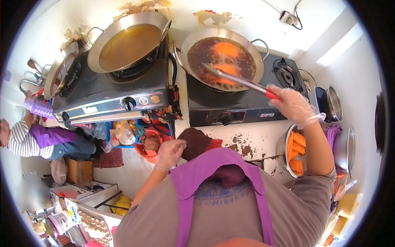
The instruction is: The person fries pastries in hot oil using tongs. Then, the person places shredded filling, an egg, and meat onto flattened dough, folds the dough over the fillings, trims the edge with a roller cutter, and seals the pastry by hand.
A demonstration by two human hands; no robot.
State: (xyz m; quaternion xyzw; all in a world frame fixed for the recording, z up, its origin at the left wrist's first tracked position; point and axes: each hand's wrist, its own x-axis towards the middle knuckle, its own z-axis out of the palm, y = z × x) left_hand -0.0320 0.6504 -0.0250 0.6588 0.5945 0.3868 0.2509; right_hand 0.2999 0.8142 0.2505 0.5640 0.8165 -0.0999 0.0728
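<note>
My right hand, in a clear plastic glove, is closed around the red grip of metal tongs. The tips of the tongs reach into dark bubbling oil in a wide pan on the right stove, where orange pieces float. My left hand, gloved too, is held low in front of the stoves with its fingers drawn together; whether anything small is between them I cannot make out. Below right, a metal bowl holds more orange pieces.
The left stove bears a pan of yellowish oil and another pan. A person in a purple apron stands far left. Red basket below; metal bowls at right; egg trays lower left.
</note>
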